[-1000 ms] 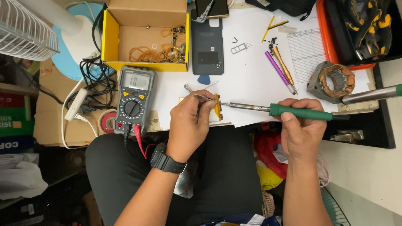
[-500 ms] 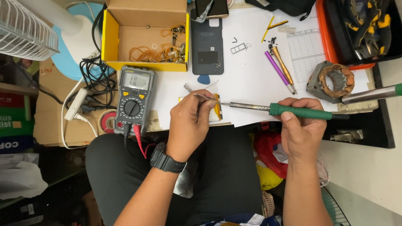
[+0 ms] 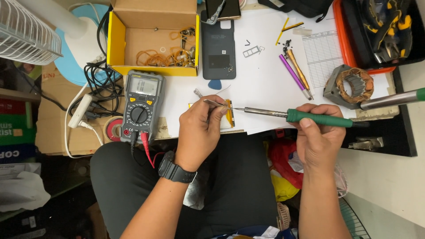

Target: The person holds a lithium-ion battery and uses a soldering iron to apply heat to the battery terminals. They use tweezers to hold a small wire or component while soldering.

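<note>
Soldering in progress at the near table edge.
Left hand pinches tweezers on the small yellow-edged part; right hand grips the green-handled soldering iron, tip at the part. Judged mid-joint: next needs a steady tip and the tweezers unmoved. Versus the earlier frames: no visible change, same pose. Multimeter sits idle to the left.
</note>
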